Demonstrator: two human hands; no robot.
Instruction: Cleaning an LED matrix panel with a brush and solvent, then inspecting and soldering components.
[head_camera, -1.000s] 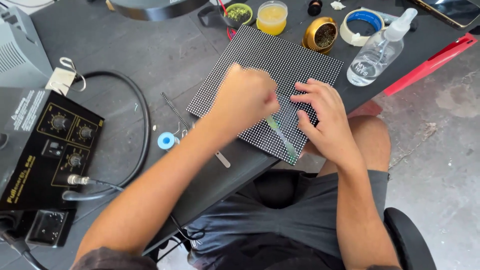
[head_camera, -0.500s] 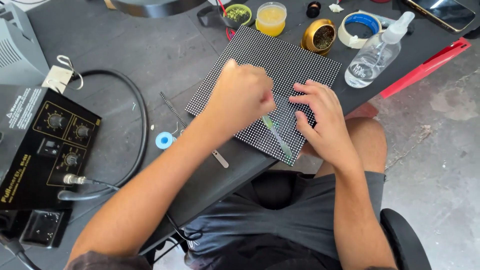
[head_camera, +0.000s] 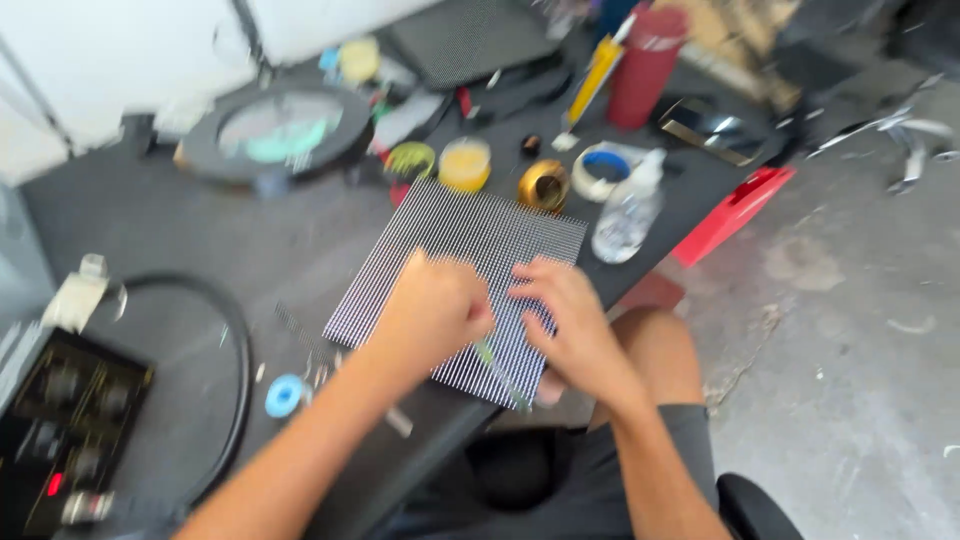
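A square black panel covered in a grid of white dots (head_camera: 460, 240) lies on the dark table (head_camera: 180, 240). My left hand (head_camera: 435, 315) is closed in a fist over the panel's near part, gripping a thin greenish tool (head_camera: 500, 378) that points down toward the near edge. Just right of it, my right hand (head_camera: 572, 325) rests with its fingers spread flat on the panel, holding nothing. The whole view is blurred.
Behind the panel stand a yellow cup (head_camera: 465, 165), a gold tin (head_camera: 545, 185), a tape roll (head_camera: 600, 170) and a clear spray bottle (head_camera: 625, 215). A round magnifier lamp (head_camera: 280, 135) sits further back. A black control box (head_camera: 70, 420), a cable loop (head_camera: 235, 370) and a small blue spool (head_camera: 285, 395) are on the left.
The view has tilted up and blurred, bringing the back of the table into sight. Both hands stay on the panel's near part in the same grip.
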